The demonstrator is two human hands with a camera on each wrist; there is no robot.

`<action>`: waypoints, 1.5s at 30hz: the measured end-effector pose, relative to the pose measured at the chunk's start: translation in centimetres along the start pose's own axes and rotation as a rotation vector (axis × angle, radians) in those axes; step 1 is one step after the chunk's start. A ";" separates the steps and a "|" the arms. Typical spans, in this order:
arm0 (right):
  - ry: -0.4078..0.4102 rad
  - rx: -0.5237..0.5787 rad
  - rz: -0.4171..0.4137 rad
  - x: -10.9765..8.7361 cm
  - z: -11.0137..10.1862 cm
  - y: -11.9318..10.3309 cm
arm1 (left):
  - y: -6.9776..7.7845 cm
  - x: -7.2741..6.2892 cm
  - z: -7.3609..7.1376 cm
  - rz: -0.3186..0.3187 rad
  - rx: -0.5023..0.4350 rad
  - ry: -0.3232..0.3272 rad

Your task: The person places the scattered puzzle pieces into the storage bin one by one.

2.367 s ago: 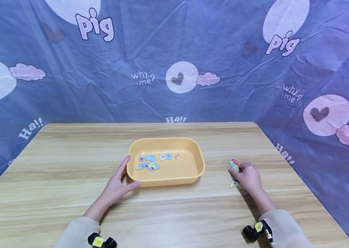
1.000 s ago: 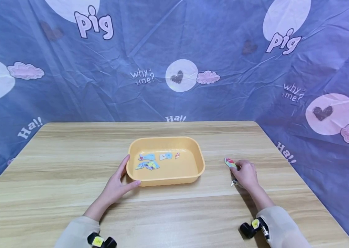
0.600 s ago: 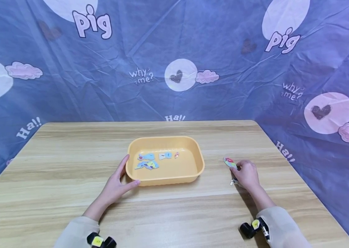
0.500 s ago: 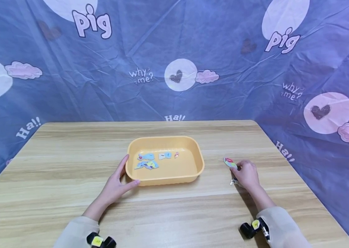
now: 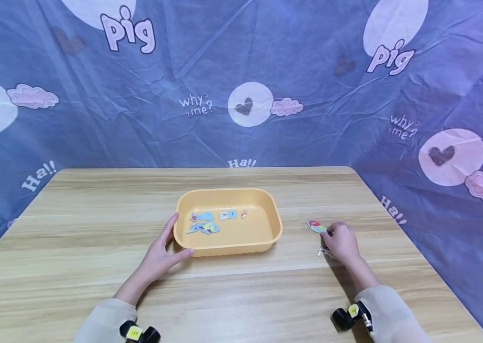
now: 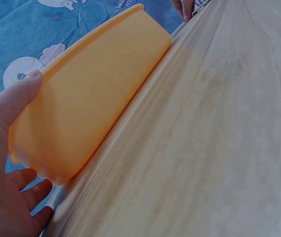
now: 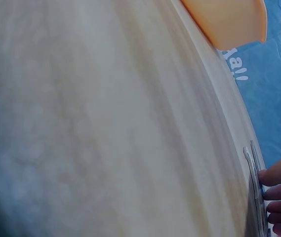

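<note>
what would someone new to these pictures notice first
The pale-orange, rounded rectangular plastic tray stands out in the middle of the light wood-grain table, with small flat printed cutouts inside and the left hand at its near left corner. Behind hangs a wrinkled blue fabric backdrop printed with "pig". To the tray's right, the right hand pinches a flat red-and-green cutout.
</note>
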State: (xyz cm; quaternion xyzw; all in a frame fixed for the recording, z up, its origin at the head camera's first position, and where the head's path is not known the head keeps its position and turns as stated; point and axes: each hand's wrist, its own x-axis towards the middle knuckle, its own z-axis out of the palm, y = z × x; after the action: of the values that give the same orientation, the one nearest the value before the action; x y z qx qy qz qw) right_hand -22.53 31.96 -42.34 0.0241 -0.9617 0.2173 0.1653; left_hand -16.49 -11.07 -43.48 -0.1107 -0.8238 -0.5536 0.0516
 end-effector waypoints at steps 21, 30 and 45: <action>-0.002 -0.023 -0.063 -0.1 0.7 0.6 | -0.2 0.0 0.0 -0.006 0.014 -0.001; 0.017 0.018 -0.097 0.1 1.0 0.7 | -0.2 0.0 0.0 -0.010 0.013 0.004; 0.040 0.078 -0.091 0.6 0.5 -0.1 | -0.4 0.1 0.1 -0.002 0.010 0.006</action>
State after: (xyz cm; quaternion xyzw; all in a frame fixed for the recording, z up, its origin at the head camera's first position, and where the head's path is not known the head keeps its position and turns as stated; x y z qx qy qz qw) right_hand -23.24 31.70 -42.50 0.0700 -0.9469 0.2470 0.1934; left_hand -16.63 -11.07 -43.85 -0.1079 -0.8264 -0.5499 0.0542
